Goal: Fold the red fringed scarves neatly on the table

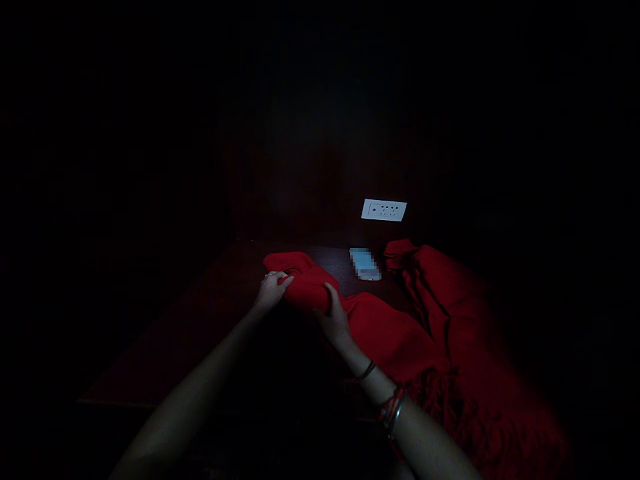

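A red fringed cloth, like a shawl or scarf (390, 333), lies across a dark table, its far left end bunched or rolled between my two hands. My left hand (271, 289) grips the left side of that bunched end, thumb on top. Around its near right side curls my right hand (336, 318), the thumb and fingers pressed to the fabric. The undersides of both hands are hidden in shadow. The rest of the cloth spreads to the right in loose folds, with fringe hanging near my right forearm.
Behind the cloth a pale, blurred-out flat item (365, 264) lies on the table (200, 300). A white socket plate (384, 210) is set in the dark upright panel at the back. Deep darkness hides most of the surroundings. Bracelets circle my right wrist and forearm.
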`<state>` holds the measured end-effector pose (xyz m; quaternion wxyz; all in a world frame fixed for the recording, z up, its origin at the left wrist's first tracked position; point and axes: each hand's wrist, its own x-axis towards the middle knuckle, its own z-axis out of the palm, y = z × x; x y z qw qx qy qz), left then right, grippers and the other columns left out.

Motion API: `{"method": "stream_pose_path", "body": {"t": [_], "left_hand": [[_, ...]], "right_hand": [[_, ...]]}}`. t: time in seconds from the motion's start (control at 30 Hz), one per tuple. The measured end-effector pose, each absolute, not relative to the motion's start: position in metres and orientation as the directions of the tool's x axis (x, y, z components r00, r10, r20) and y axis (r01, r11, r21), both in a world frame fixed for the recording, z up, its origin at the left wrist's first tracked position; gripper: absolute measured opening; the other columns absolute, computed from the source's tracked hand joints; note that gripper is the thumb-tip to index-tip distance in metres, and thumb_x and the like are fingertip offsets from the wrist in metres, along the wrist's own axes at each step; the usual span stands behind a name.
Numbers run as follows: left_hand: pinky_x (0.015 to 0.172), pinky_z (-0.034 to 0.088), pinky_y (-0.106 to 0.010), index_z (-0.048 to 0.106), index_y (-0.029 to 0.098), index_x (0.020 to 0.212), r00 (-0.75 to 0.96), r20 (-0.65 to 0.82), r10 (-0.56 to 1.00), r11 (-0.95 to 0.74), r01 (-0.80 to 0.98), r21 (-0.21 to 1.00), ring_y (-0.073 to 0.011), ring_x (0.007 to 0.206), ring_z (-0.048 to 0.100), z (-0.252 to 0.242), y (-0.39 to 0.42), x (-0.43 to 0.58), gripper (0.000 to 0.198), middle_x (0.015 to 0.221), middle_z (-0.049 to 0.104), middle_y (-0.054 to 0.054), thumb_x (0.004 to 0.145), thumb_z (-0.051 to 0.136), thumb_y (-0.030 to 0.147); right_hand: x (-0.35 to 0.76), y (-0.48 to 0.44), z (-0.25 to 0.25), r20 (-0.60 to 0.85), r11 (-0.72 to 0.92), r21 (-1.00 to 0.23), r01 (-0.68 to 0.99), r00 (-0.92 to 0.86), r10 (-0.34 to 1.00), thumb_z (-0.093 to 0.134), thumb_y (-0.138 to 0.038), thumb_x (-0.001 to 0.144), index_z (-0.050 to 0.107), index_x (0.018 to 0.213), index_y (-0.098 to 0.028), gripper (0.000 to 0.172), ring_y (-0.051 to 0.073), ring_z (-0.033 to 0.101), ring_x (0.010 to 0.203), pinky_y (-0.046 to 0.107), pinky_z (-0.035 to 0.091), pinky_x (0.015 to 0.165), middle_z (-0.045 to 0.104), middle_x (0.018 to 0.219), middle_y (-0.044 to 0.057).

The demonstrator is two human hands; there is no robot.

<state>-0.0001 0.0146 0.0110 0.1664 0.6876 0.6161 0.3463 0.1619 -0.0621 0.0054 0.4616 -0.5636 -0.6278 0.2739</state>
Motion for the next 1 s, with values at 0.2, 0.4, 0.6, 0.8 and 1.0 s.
{"method": "stream_pose_path", "body": {"t": [0.2,0.4,0.6,0.8,1.0], "left_hand": [[0.065,0.041,-0.032,0.048,0.013,0.099,-0.18,0.342,0.922,0.003,0.888,0.459,-0.0228,0.079,0.054,0.019,-0.004,0.004,0.041,0.1,0.048,-0.014,0.076,0.039,0.046],[0.07,0.039,-0.026,0.049,0.017,0.079,0.067,0.313,0.947,-0.246,0.777,0.579,-0.0162,0.075,0.052,0.01,0.001,0.01,0.015,0.076,0.054,-0.003,0.072,0.048,0.03],[0.053,0.037,-0.019,0.052,0.016,0.074,0.298,-0.118,0.947,-0.015,0.407,0.913,-0.0102,0.06,0.05,0.025,0.015,-0.007,0.026,0.062,0.051,0.004,0.061,0.06,0.037],[0.053,0.038,-0.016,0.055,0.02,0.08,0.351,-0.273,0.896,0.215,0.197,0.957,-0.0096,0.068,0.053,0.034,0.025,-0.035,0.033,0.076,0.056,0.001,0.054,0.068,0.035],[0.045,0.032,-0.015,0.049,0.017,0.069,0.244,-0.155,0.957,0.076,0.305,0.949,-0.0056,0.05,0.045,0.021,0.043,-0.039,0.017,0.057,0.048,0.005,0.065,0.057,0.032]], "right_hand": [[0.163,-0.067,0.011,0.171,0.153,-0.818,0.554,-0.02,0.985,0.052,-0.017,0.067,0.01,0.132,-0.014,0.077,0.025,0.05,0.096,0.034,0.04,0.077,0.048,0.114,0.012],[0.171,-0.065,0.008,0.131,0.149,-0.747,0.648,-0.076,0.988,0.046,-0.01,0.067,0.012,0.132,-0.018,0.074,0.019,0.056,0.073,0.03,0.042,0.067,0.057,0.094,0.008],[0.171,-0.068,0.002,0.149,0.161,-0.734,0.66,-0.075,0.986,0.043,-0.005,0.063,0.01,0.132,-0.022,0.079,0.016,0.055,0.077,0.027,0.041,0.07,0.056,0.099,0.005],[0.175,-0.069,0.005,0.13,0.122,-0.743,0.658,-0.037,0.991,0.044,-0.005,0.062,0.011,0.132,-0.021,0.078,0.018,0.057,0.069,0.027,0.041,0.064,0.06,0.089,0.006],[0.176,-0.074,0.004,0.168,0.166,-0.738,0.654,-0.06,0.984,0.042,-0.006,0.063,0.015,0.131,-0.022,0.075,0.016,0.056,0.067,0.025,0.04,0.064,0.06,0.082,0.003]]}}
